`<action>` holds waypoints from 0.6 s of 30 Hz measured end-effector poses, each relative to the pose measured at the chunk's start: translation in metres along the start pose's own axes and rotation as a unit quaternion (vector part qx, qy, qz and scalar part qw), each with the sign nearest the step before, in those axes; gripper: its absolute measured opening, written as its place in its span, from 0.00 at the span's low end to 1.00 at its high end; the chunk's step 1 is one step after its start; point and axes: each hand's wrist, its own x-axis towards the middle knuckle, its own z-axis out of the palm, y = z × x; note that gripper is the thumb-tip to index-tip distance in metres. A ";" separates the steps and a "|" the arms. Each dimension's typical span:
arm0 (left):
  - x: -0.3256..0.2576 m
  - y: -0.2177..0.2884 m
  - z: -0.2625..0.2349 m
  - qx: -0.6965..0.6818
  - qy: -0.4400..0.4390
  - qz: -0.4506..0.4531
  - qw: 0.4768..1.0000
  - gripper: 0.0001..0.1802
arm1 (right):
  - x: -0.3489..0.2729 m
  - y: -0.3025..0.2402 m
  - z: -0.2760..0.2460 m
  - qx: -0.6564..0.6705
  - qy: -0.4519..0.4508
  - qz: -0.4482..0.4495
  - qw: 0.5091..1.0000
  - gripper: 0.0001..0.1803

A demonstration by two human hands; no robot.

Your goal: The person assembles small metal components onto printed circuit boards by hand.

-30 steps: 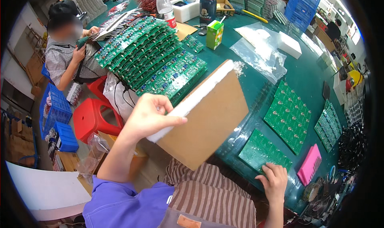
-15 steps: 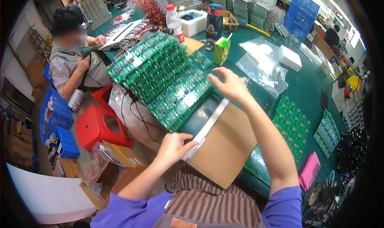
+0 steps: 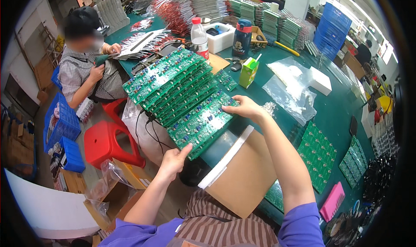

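Both hands share the grip on one green printed circuit board panel [image 3: 203, 124], the nearest of an overlapping row: the left hand [image 3: 174, 160] pinches its near corner, thumb on top, while the right hand [image 3: 245, 108] clasps the far edge. Holding opposite edges keeps fingers off the components and steadies the wide panel. It lies tilted at the green tabletop's [image 3: 338, 112] edge, beside a brown cardboard sheet with a white strip [image 3: 242, 177] propped against the person's lap.
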 end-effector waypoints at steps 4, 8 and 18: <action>-0.009 -0.004 -0.004 -0.017 -0.052 -0.037 0.998 0.27 | -0.024 -0.019 -0.004 -0.008 -0.006 -0.007 1.000 0.45; -0.023 -0.003 0.004 0.042 -0.001 0.037 0.998 0.29 | -0.051 -0.034 -0.009 -0.049 0.017 0.035 0.998 0.48; -0.079 0.100 -0.024 0.052 -0.013 0.265 0.963 0.24 | -0.081 -0.114 -0.054 -0.138 0.260 -0.129 0.947 0.37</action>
